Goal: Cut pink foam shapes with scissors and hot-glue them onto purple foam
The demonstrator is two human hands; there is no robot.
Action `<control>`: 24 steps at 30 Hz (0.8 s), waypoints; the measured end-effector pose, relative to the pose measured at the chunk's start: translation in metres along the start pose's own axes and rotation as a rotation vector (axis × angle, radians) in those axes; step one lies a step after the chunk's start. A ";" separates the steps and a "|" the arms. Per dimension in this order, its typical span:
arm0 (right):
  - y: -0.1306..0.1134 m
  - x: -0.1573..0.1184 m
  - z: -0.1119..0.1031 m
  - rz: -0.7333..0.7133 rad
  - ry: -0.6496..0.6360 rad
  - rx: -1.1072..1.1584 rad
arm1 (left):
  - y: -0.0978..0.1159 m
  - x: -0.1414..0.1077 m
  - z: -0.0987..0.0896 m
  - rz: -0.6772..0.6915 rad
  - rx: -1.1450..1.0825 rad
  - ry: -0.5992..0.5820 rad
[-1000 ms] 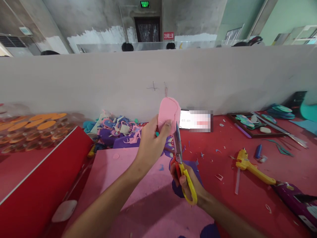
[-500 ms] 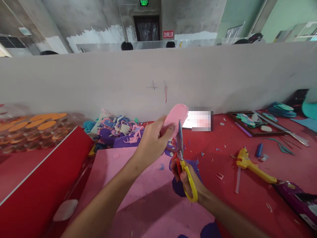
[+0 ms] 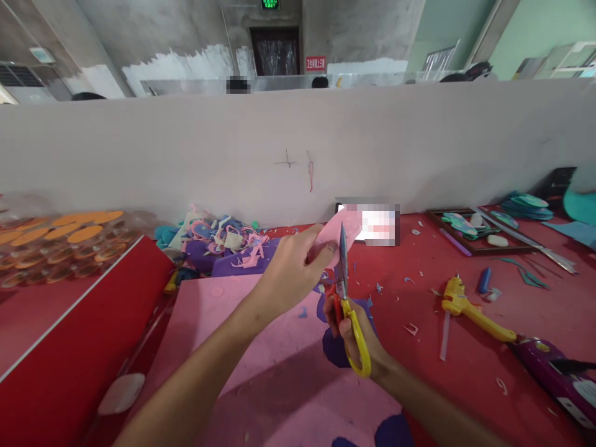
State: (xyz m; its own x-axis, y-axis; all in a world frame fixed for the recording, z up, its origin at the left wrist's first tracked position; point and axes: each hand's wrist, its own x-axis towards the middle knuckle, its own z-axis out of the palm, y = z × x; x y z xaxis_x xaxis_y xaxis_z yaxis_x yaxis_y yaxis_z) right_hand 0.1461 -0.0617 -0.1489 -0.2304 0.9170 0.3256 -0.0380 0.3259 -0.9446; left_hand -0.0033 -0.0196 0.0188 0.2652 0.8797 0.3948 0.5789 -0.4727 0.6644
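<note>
My left hand (image 3: 298, 264) pinches a pink sheet piece (image 3: 342, 230) with a rounded edge, held up above the table; its material looks like thin foam or felt. In my right hand (image 3: 356, 338) is a pair of scissors (image 3: 343, 273) with one yellow and one red handle. The blades point upward and lie against the right side of the pink piece. Beneath both hands a large pink sheet (image 3: 265, 372) covers the table. Dark purple cut pieces (image 3: 336, 347) rest on it just below the scissors.
A heap of pink, blue and purple scraps (image 3: 223, 239) lies at the back left. To the right are a yellow glue gun (image 3: 465, 304), a dark tray (image 3: 503, 248) and a purple device (image 3: 559, 372). A bright-screened phone (image 3: 379, 226) leans near the partition (image 3: 195, 149). Orange discs (image 3: 86, 233) fill the left.
The pink piece has tilted and turned a little to the right and down in my left hand. The scissors have barely shifted and are still in my right hand.
</note>
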 end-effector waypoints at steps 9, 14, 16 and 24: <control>-0.004 0.000 -0.001 -0.027 0.023 0.068 | 0.001 -0.001 -0.001 -0.001 -0.014 0.006; -0.006 0.000 -0.002 -0.031 0.015 0.043 | 0.001 -0.002 0.000 0.017 -0.036 0.077; -0.006 -0.001 -0.003 -0.022 0.023 0.047 | 0.001 -0.001 0.001 0.017 -0.039 0.071; 0.000 -0.004 -0.003 0.027 0.026 0.103 | -0.002 -0.001 0.007 0.011 -0.048 0.071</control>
State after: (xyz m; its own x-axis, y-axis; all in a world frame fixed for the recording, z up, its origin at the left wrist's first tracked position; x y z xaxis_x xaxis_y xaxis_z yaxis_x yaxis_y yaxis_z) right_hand 0.1498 -0.0652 -0.1498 -0.2077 0.9310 0.3001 -0.1318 0.2774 -0.9517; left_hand 0.0002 -0.0192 0.0128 0.2149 0.8691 0.4455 0.5379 -0.4861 0.6888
